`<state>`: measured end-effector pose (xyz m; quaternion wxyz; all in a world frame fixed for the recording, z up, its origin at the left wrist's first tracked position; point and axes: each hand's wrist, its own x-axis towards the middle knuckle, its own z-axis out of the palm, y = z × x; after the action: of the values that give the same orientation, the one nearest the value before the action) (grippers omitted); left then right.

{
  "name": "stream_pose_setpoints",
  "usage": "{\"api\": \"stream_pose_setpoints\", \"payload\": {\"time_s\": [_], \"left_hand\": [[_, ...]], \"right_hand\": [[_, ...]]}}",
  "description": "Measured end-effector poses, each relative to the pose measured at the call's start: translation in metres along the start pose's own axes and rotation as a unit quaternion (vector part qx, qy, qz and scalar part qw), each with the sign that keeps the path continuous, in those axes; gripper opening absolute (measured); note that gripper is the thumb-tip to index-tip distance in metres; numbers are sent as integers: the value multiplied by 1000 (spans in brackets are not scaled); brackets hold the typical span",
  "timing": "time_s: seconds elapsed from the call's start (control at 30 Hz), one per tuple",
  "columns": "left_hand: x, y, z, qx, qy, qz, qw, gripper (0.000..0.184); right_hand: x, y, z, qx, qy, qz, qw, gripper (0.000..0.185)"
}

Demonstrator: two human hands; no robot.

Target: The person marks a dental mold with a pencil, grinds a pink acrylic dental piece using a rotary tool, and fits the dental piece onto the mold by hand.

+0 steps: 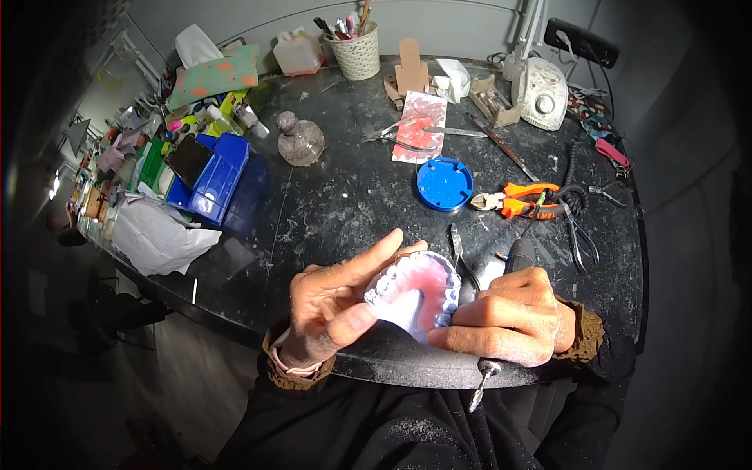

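Your left hand point(325, 301) holds a dental cast point(407, 309) by its left side, thumb on the near part of the rim and fingers reaching along the far part. The cast sits just above the near edge of the dark worktable point(376, 373), around the middle of that edge, its horseshoe of teeth curving along the far and right sides and a pink plate point(433, 286) lining the inside. Your right hand point(509, 313) is closed around a rotary handpiece point(520, 254), and its fingertips meet the cast's right side, so the cast lies between your two hands, both close to it. The handpiece's long axis runs from the table side, through your fist, toward your lap. Its metal bur point(477, 398) comes out below the fist, beyond the near edge, pointing down and slightly left; it is apart from the cast, which lies up and to the left of it. Just past the cast, slim pliers point(457, 241) rest on the table; farther back are a round blue dish point(444, 185) and, to its right, orange-handled cutters point(518, 207).
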<state>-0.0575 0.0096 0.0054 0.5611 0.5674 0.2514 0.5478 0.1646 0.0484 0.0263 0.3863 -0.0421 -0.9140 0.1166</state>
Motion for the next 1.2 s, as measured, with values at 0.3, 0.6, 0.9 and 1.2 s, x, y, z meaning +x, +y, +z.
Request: {"api": "stream_pose_setpoints", "payload": {"time_s": [0.3,0.6,0.9,1.2], "left_hand": [[3,-3,7,200,43,17,979,47],[2,-8,5,239,60,47,968,43],[-1,-6,3,305,70,90,946,39],[1,-7,7,233,101,78,964,29]], "right_hand": [[-3,-2,11,-69,-43,-33,996,30],[-2,-2,9,-95,-68,-42,992,29],[-5,2,16,-116,-59,-60,990,28],[-4,4,15,-142,-75,-68,985,26]]}}
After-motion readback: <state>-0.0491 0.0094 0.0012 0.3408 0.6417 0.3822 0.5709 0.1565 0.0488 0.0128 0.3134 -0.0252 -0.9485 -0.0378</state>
